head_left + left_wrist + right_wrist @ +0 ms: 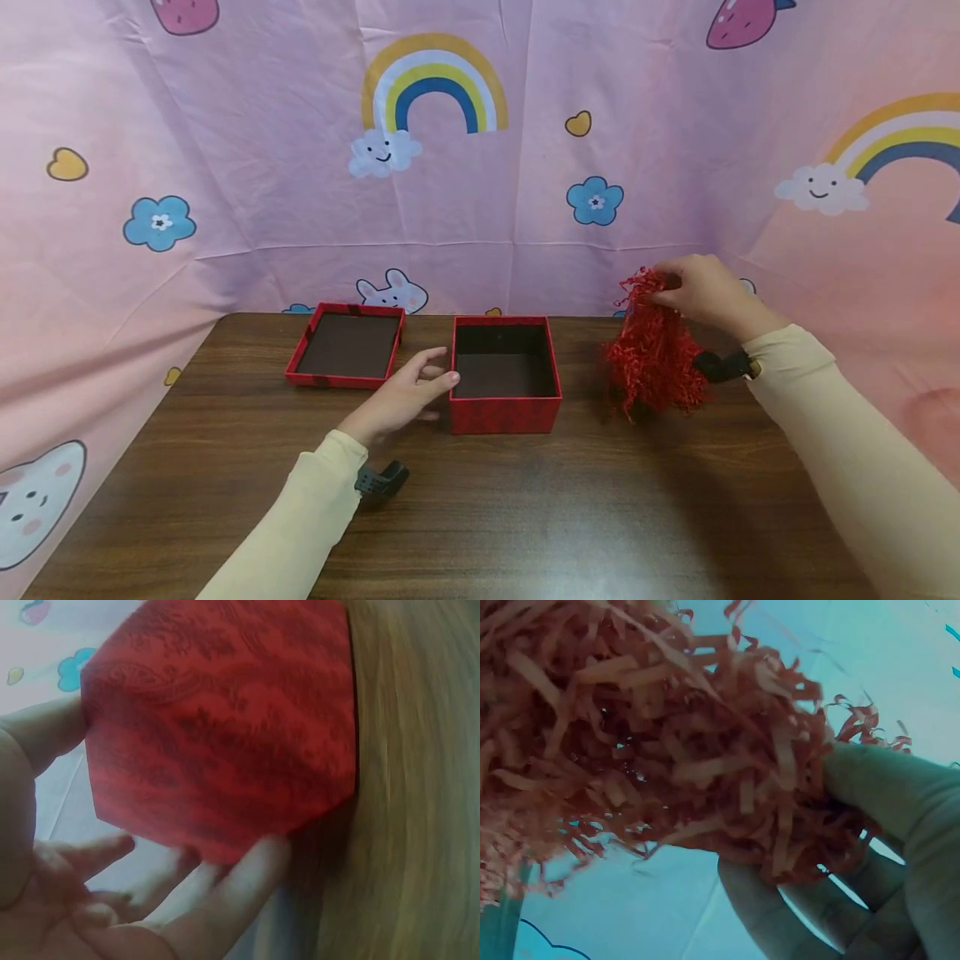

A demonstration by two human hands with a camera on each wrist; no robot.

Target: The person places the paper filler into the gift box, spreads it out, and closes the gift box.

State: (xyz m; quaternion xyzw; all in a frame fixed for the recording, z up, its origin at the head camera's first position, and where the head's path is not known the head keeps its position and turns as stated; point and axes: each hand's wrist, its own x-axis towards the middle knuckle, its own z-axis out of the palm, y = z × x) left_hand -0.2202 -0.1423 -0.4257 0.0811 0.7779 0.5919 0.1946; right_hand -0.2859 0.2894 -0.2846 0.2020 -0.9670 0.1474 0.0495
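Observation:
A bunch of red shredded paper point(651, 358) hangs from my right hand point(701, 292), which grips its top with thumb and fingers. Up close in the right wrist view, the curly paper strips point(705, 750) bulge out between thumb and fingers. My left hand point(408, 392) is at the left side of a red box point(504, 414), thumb at the rim and fingers spread loosely. The box stands uncovered, its dark inside facing up. In the left wrist view its patterned red side point(225, 720) fills the middle, with the fingers point(259, 874) extended beside it.
Left of the box, the red lid point(347, 383) lies with its dark inside up on the brown wooden table point(480, 517). A pink cloth point(465, 208) printed with rainbows and flowers hangs behind the table. Black wrist cameras point(384, 479) sit on both sleeves.

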